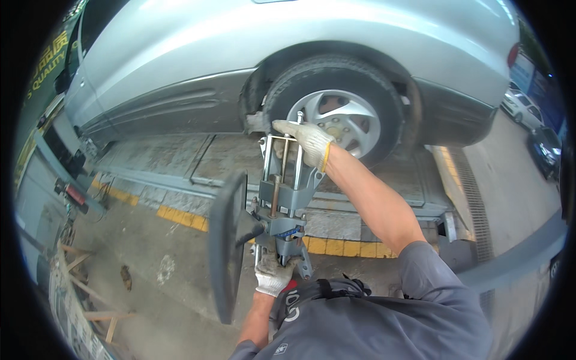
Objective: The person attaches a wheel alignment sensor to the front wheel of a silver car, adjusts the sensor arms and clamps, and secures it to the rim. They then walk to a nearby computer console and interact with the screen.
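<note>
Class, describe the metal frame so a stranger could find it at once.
Find the silver car, then its wheel. Nearer the camera, the metal frame runs from the right hand down to the left hand. Bright parallel rods and a big dark panel at its left set it apart.

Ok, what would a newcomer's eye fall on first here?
Probably the big silver car across the top, its wheel above centre. Next comes the metal frame in front, with the gloved right hand at its top, the left hand at its bottom and a dark panel on its left.
</note>
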A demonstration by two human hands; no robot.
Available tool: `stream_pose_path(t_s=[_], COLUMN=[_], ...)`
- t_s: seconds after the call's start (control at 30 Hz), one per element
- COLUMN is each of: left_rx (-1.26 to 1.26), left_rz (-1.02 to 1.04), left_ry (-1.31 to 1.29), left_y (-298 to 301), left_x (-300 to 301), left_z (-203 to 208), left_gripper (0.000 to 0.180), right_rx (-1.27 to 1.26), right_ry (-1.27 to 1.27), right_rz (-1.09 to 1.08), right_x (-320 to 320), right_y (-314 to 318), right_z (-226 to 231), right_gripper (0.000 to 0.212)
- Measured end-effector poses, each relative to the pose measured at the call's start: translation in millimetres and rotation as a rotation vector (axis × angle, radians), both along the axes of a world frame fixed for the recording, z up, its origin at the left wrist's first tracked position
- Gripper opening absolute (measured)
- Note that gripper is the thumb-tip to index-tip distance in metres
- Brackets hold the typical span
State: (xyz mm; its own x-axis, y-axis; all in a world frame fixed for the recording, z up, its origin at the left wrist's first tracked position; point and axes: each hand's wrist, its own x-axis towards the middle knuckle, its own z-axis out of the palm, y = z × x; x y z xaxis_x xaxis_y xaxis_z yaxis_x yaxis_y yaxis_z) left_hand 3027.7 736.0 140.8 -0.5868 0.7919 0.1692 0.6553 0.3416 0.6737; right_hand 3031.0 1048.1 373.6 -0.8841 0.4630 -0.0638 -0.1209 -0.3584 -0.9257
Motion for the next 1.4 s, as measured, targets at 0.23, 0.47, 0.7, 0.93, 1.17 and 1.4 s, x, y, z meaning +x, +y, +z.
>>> stream_pose_path(t_s=[0.23,0.47,0.7,0.93,1.17,1.4], left_rx=[0.067,0.089,0.156,0.240,0.326,-0.258], left_rz=[-0.192,-0.471,-0.664,-0.827,-0.895,-0.704], left_ry=[-0.117,0.054,0.063,-0.008,-0.083,-0.398], left_y=[77.1,203.3,279.8,338.9,374.3,337.1], left_x=[-0.6,-33.6,-71.0,-96.7,-111.8,-145.7], left_z=[5.1,-28.6,-94.9,-127.8,-154.4,-200.0], left_gripper=[0.085,0.076,0.067,0.059,0.052,0.049], right_rx=[0.002,0.201,0.437,0.643,0.648,0.673], right_ry=[0.035,0.162,0.109,0.021,-0.159,-0.153], right_rz=[-0.265,-0.559,-0.665,-0.532,-0.734,-0.663], right_x=[92.7,118.4,112.8,73.8,31.2,16.7], right_y=[41.4,51.4,70.6,100.8,120.7,143.2], right_z=[24.4,43.1,24.4,3.6,-13.3,-16.9], right_gripper=[0.032,0.034,0.054,0.070,0.088,0.088])
